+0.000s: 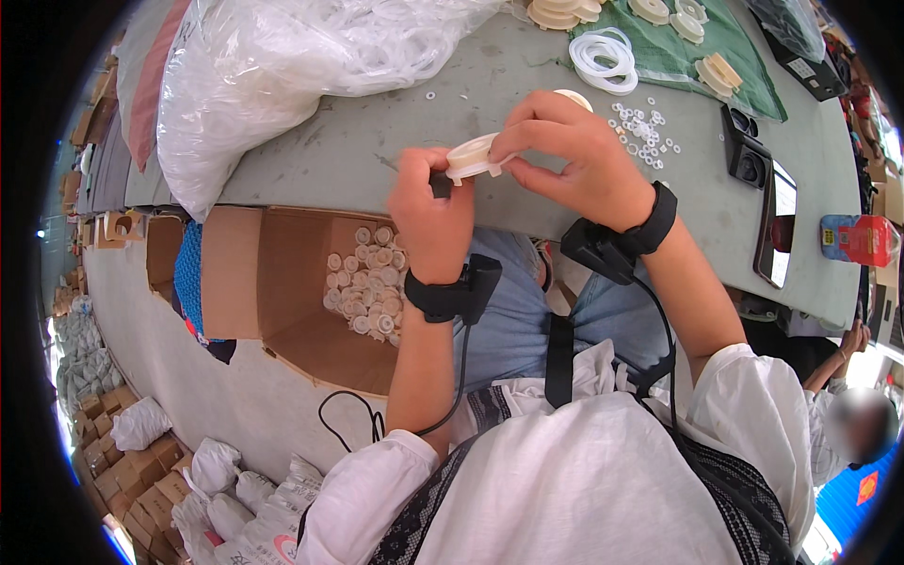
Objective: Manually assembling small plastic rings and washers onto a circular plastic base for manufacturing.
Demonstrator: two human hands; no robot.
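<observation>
My left hand [431,212] and my right hand [570,155] meet over the near edge of the grey table [377,141]. Together they hold a cream round plastic disc [471,157]; the left fingers also pinch a small dark piece against its left side. Another cream disc [574,97] peeks out behind my right hand. Both wrists wear black bands with cables. Small white rings [643,125] lie scattered on the table just right of my right hand.
An open cardboard box [311,301] with several cream discs stands below the table at my left. A big clear bag of white rings [273,66] lies on the table's left. Larger white rings [605,56], stacked discs on green cloth [678,52], a phone [775,226]. Another person sits at lower right.
</observation>
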